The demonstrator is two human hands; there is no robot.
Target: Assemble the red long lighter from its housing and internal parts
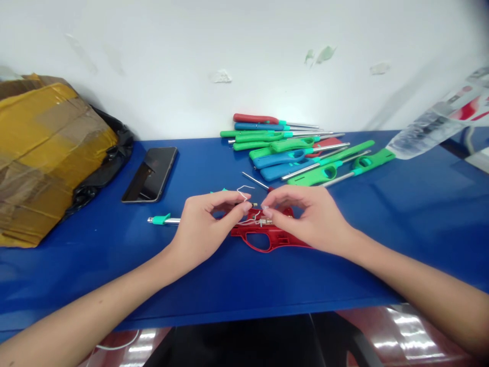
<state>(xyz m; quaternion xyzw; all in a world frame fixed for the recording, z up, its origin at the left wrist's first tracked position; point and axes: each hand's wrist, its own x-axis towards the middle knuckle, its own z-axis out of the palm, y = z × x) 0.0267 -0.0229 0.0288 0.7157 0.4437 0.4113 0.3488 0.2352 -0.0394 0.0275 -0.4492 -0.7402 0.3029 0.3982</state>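
Note:
My left hand (208, 224) pinches a small dark part with a brass-coloured tip (254, 204) between thumb and fingers. A thin bent white wire (241, 192) sticks up by those fingertips. My right hand (305, 216) is closed in a pinch on a tiny clear or whitish piece (265, 208), too small to name. Beneath both hands lies an opened red lighter casing (263, 243) with inner parts and wires showing; my right hand hides its far end. Left of my left hand rests a metal lighter tube with a teal collar (162, 219).
Several long-necked lighters (305, 158) in green, blue and red lie piled near the wall. A screwdriver (256, 180) lies just behind my hands. At left are a phone (151, 174) and a taped parcel (49, 163). A plastic bottle (424, 130) lies at right on the blue table (214, 293).

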